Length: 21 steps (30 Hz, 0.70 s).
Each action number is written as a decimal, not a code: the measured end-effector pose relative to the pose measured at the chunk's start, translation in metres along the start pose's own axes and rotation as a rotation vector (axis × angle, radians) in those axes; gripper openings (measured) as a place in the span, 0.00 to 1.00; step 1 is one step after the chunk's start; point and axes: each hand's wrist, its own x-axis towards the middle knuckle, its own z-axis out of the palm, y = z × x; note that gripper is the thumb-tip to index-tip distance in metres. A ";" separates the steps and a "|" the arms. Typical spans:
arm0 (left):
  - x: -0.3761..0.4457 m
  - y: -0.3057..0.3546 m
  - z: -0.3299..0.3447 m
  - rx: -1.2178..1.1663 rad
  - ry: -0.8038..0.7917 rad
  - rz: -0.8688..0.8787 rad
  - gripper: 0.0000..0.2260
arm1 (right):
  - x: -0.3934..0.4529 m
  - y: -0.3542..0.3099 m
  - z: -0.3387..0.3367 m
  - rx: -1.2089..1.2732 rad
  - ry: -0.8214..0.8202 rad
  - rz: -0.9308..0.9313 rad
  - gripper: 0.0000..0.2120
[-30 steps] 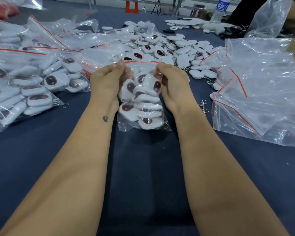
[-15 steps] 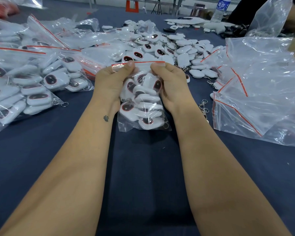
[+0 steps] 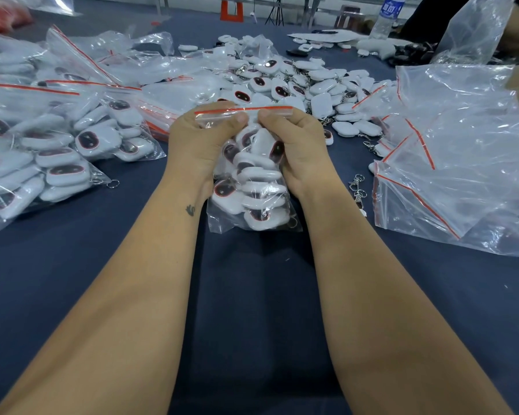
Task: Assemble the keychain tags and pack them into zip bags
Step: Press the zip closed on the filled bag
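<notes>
both thumbs meet at the red zip strip (image 3: 243,110), left hand (image 3: 198,142) and right hand (image 3: 300,145) pinching the zip bag (image 3: 252,202) of white keychain tags (image 3: 259,175) that hangs below the fingers.

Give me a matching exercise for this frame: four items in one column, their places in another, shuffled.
Items:
1. held zip bag
2. water bottle
3. loose tag pile
4. empty zip bags

Places:
A. far right edge of the table
B. table centre, beyond the hands
C. right of the hands
D. between the left hand and right hand

Pairs: 1-D, 2-A, 3-B, 4-C
</notes>
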 end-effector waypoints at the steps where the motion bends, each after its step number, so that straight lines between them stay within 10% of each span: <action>1: 0.001 0.000 0.000 0.023 0.016 0.021 0.10 | -0.001 0.000 0.001 -0.019 -0.005 -0.016 0.07; 21: 0.006 -0.010 0.001 0.323 -0.063 0.116 0.04 | -0.005 -0.001 -0.001 -0.202 0.118 -0.116 0.21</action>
